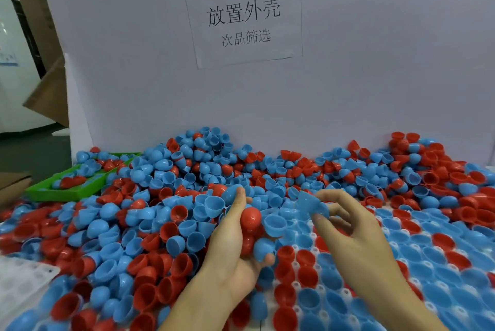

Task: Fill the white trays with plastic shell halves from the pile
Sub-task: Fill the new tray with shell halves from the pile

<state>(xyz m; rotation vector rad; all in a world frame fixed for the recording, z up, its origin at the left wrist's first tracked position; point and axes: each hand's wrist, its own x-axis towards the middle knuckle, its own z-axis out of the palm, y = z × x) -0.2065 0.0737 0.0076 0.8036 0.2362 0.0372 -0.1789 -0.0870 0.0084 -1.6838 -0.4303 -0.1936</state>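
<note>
Nearest the viewer, the white tray (pixel 296 283) lies under the right forearm, its moulded round cells mostly seated with glossy blue and red shell halves, open side up; a few bare white cells show just right of the left hand. The left hand (pixel 235 245), palm turned inward at the tray's left edge, cradles a clutch of shells, its fingers curled round a red shell (pixel 250 217) and several blue ones. The right hand (pixel 348 226), directly above the tray's far-left part, pinches a single blue shell half (pixel 312 204) between thumb and forefinger, the remaining fingers loosely bent. That half appears tilted, rim turned up and leftward, with the empty cells below and nearer than the fingertips; the right hand is judged the closer to them, so the placement calls for lowering and righting the cup. A second, unfilled tray (pixel 21 282) sits well left of the filled one. Beyond both, the pile (pixel 187 183) of thin, smooth hemispheres spreads to the white backboard (pixel 375 62), a green bin (pixel 67 188) at its far left.
</note>
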